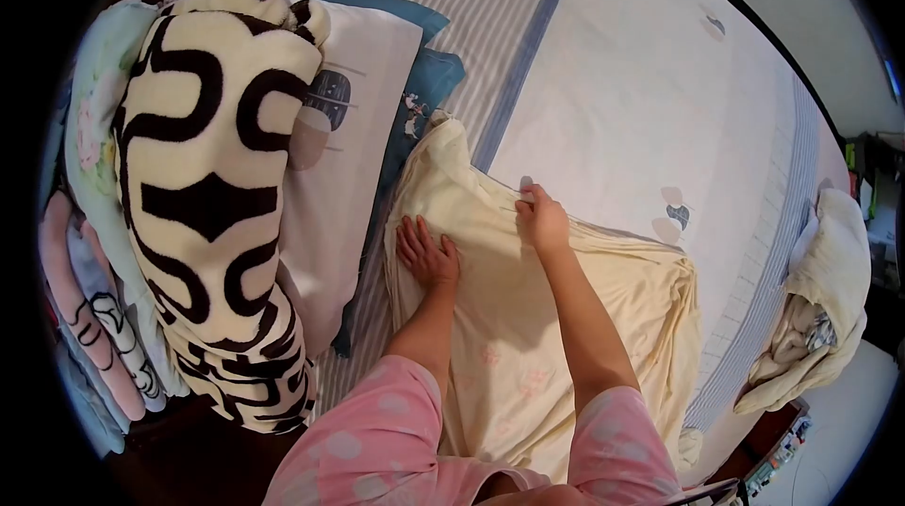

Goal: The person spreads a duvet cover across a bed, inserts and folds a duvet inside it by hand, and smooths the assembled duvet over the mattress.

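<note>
A pale yellow bed cover [509, 336] with faint pink flowers is spread over the bed in front of me, creased and gathered along its right side. My left hand [429, 255] lies flat on its upper left part, fingers spread. Near the cover's far edge, my right hand [546, 220] is closed in a pinch on the fabric. Below the cover and beyond it shows a white bedsheet [613, 82] with blue and grey stripes.
To the left lies a rolled cream blanket [212, 167] with dark brown patterns, beside a white pillow [372, 63] and teal pillows [436, 82]. More folded bedding [90, 308] is stacked at the far left. A crumpled cream cloth [820, 299] sits at the bed's right edge.
</note>
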{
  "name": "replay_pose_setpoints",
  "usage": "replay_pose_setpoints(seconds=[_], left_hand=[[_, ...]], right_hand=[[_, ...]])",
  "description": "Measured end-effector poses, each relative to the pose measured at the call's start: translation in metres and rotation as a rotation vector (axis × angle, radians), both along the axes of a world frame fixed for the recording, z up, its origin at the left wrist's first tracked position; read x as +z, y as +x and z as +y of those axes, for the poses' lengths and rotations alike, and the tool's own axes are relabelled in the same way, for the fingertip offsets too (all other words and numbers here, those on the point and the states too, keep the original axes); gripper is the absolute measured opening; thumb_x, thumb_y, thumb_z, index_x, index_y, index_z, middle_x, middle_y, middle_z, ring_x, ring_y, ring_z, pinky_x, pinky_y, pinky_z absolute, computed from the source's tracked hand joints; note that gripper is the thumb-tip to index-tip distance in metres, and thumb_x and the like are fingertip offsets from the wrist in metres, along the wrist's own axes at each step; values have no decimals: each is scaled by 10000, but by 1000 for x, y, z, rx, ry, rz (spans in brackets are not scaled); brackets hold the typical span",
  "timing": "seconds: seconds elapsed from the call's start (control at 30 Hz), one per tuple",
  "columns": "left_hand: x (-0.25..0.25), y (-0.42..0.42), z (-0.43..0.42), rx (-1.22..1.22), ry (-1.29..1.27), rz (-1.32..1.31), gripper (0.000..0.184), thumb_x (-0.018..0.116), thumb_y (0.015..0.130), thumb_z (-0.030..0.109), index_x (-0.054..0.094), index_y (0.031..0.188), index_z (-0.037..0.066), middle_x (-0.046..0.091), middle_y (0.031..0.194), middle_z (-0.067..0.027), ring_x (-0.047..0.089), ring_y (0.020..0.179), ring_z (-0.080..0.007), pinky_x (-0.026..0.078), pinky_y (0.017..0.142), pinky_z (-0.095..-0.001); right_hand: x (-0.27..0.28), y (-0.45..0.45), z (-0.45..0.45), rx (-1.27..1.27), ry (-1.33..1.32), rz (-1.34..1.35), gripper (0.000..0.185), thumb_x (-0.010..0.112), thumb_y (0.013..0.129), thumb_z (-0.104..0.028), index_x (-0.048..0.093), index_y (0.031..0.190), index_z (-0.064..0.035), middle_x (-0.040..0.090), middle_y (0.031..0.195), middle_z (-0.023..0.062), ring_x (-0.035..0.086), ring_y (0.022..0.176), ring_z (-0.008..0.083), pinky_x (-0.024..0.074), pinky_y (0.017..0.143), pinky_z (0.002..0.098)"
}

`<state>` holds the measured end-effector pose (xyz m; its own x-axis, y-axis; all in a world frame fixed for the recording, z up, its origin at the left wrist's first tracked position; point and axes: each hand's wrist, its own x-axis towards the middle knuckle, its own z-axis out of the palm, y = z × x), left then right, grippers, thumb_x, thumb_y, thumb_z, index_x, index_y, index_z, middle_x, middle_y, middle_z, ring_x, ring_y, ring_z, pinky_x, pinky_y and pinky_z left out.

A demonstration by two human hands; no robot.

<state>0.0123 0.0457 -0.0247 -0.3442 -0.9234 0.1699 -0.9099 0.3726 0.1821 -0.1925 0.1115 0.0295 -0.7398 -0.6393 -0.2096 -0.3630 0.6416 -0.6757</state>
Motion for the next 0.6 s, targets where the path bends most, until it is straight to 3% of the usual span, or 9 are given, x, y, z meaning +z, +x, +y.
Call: replay_pose_setpoints(seconds=[0.13, 0.27, 0.37, 0.47, 0.6], left_hand=[[3, 0, 1, 16, 45, -13, 655, 556, 811, 265, 308, 1397, 114, 272, 1462, -127, 258, 1331, -350, 216, 1071, -512], [1, -1, 0, 28, 40, -18, 655, 560, 792, 285, 330, 1383, 119, 289, 1453, -133, 269, 1325, -354, 225, 1061, -519], [7, -2, -1, 25, 68, -22, 651, 561, 795, 267, 333, 1381, 96, 284, 1453, -142, 265, 1327, -355, 217, 1065, -516], [8, -2, -1, 20, 89, -20, 644, 559, 804, 250, 330, 1379, 73, 276, 1454, -152, 258, 1330, -358, 209, 1070, -515], [4, 0, -4, 12, 57, -30, 651, 558, 783, 311, 361, 1364, 95, 291, 1451, -144, 268, 1327, -353, 221, 1060, -522]], right_hand=[[-2, -15, -25, -155, -33, 68, 105, 535, 848, -146, 577, 912, -75, 625, 747, 174, 596, 694, 378, 477, 601, 426], [1, -63, -57, -407, -474, -64, 147, 546, 839, -124, 536, 944, -21, 628, 732, 167, 599, 684, 339, 472, 633, 367], [-53, -88, -60, -233, -343, 107, 186, 559, 840, -118, 528, 986, -7, 636, 760, 154, 609, 704, 332, 476, 639, 396], [-16, -85, -81, -156, -221, 364, 242, 590, 831, -169, 541, 1033, -44, 635, 822, 172, 611, 761, 342, 484, 684, 419], [5, -57, -128, -25, -104, 63, 302, 617, 812, -248, 550, 1063, -93, 642, 846, 182, 613, 793, 364, 478, 710, 456]])
